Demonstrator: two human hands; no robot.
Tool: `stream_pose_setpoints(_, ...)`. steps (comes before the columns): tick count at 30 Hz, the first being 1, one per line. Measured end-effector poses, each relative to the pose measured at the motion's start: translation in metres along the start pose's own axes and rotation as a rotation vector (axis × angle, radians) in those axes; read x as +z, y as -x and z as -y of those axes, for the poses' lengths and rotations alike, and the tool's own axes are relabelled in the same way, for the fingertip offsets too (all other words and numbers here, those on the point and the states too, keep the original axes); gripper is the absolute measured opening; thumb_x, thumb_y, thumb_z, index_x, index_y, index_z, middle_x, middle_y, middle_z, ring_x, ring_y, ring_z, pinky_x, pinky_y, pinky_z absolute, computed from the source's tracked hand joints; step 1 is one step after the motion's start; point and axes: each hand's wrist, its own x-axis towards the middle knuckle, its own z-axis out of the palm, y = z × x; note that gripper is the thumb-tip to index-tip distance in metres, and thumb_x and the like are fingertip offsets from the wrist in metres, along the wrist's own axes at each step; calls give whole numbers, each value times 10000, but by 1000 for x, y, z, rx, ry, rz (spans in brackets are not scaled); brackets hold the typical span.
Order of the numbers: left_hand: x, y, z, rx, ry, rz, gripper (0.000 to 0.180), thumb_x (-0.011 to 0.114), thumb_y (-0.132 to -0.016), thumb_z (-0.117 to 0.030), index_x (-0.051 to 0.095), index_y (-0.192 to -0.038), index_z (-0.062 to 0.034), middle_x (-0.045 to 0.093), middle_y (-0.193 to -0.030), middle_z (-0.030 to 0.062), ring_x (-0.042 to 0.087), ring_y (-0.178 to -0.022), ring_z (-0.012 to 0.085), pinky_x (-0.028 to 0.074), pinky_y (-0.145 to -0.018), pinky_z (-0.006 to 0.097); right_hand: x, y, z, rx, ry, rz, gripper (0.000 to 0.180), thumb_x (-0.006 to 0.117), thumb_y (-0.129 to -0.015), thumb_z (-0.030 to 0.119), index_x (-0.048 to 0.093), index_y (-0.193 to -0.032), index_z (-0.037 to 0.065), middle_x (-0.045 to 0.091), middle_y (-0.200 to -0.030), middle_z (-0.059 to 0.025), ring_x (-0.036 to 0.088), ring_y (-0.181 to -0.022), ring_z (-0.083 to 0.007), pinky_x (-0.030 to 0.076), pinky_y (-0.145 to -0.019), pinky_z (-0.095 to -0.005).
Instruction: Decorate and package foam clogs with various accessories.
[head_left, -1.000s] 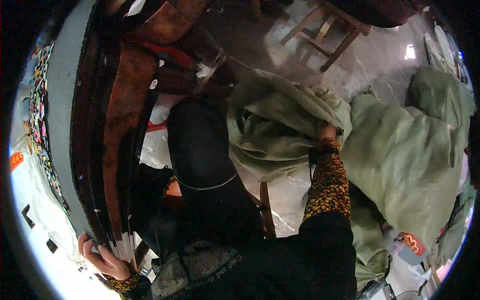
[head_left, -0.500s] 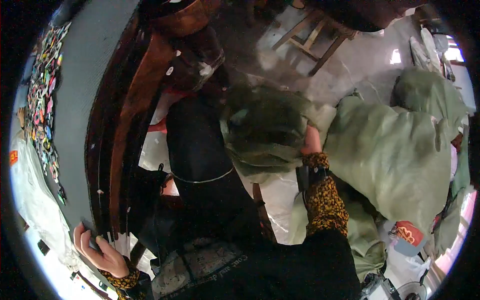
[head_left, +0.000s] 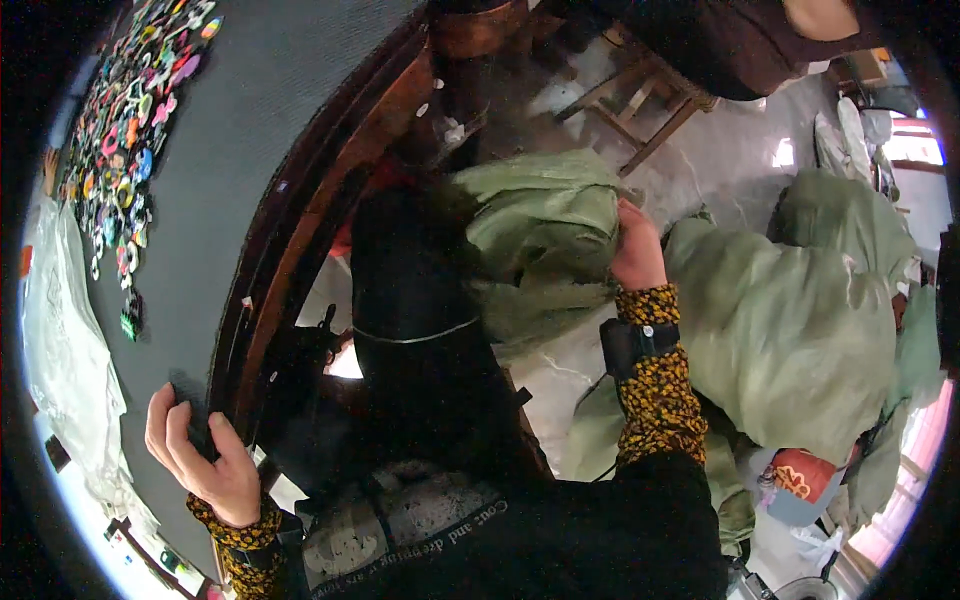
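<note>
- The crumpled, olive-green sack of thin fabric (head_left: 550,215) lies directly to the left of the right hand (head_left: 640,245), its right-hand edge meeting the fingers.
- The right hand's grip looks clamped on that edge, the fingers curled against the cloth; folds hide some of the fingertips.
- The sack's bulk spreads away from this grip toward the dark-clothed leg (head_left: 410,280), so the held edge is the side farthest from the leg. It is bunched and rounded, with no clear long axis; a shadowed hollow shows among its folds.
- The right hand is plainly the nearer one. The left hand (head_left: 210,465) is well apart, on the other side of the leg, at the near edge of the grey-topped, dark-wood-edged bench (head_left: 200,270), its fingers loosely spread and holding nothing visible.
- Farther up the bench, away from the left hand, lies a scatter of small multicoloured pieces (head_left: 125,150).
- To the right of the right hand stands a large, full, pale-green sack (head_left: 785,320), apart from the fingers.
</note>
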Motion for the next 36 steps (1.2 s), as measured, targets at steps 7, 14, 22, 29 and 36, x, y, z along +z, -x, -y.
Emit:
stream_pose_setpoints(7, -11, -4, -2, -45, 13, 32, 257, 566, -858, -43, 516, -1101, 25, 528, -1231, 202, 515, -1093, 357, 400, -948, 430, 35, -13, 63, 138, -306, 50, 278, 423, -919, 107, 564, -1126, -15, 622, -1087, -99, 605, -995, -207, 487, -892, -353)
stream_pose_setpoints(14, -38, -23, -43, 82, 592, 111, 274, 538, -777, 57, 545, -1051, 54, 561, -1118, 235, 556, -1008, 348, 442, -888, 413, 56, 35, 188, 197, -544, 201, 273, 418, -909, 90, 557, -1113, -27, 617, -1080, -95, 602, -984, -187, 480, -880, -320)
stream_pose_setpoints(22, 36, -50, -122, 222, 904, 430, 525, 711, -772, -122, 487, -1217, 47, 524, -1201, 232, 516, -1143, 377, 420, -967, 398, 60, 87, 253, 74, -610, 337, 247, 462, -937, 121, 541, -1108, -38, 624, -1043, -99, 618, -920, -159, 492, -834, -286)
stream_pose_setpoints(29, 108, -60, -174, 96, 1401, 641, 263, 602, -840, -8, 614, -1102, 2, 667, -996, 90, 604, -934, 186, 466, -865, 314, 60, 91, 272, -40, -569, 392, 150, 469, -942, 94, 569, -1014, 7, 636, -929, -34, 602, -833, -95, 490, -759, -249)
stream_pose_setpoints(36, 114, -89, -173, -428, 1746, 883, 207, 487, -945, -57, 644, -1069, -4, 680, -978, 23, 615, -872, 105, 499, -787, 275, 31, 71, 227, -154, -384, 125, 138, 483, -920, 38, 574, -1019, 3, 632, -908, -21, 572, -793, -82, 466, -728, -234)
